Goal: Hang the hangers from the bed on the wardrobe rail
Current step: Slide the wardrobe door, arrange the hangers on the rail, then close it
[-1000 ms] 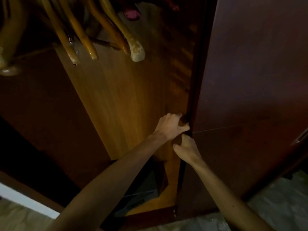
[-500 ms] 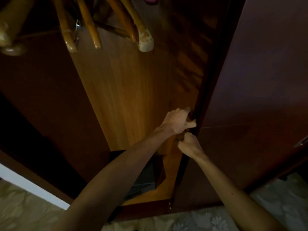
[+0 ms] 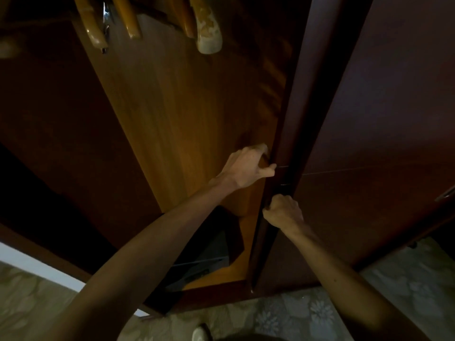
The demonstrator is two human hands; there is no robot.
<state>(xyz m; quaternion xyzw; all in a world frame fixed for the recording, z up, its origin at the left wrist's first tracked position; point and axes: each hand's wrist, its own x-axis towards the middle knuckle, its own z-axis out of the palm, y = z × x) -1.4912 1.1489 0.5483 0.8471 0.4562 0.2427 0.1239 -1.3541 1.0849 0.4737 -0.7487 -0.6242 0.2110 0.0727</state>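
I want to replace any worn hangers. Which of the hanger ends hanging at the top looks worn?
The rightmost hanger end: pale and blotchy, its finish seemingly gone, and broader at the tip. The others are glossy amber wood.

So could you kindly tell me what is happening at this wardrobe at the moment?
A person has both hands on the edge of the dark wardrobe door: the left hand above, the right hand just below, each curled around it. Wooden hangers already hang inside at the top. Neither hand holds a hanger.
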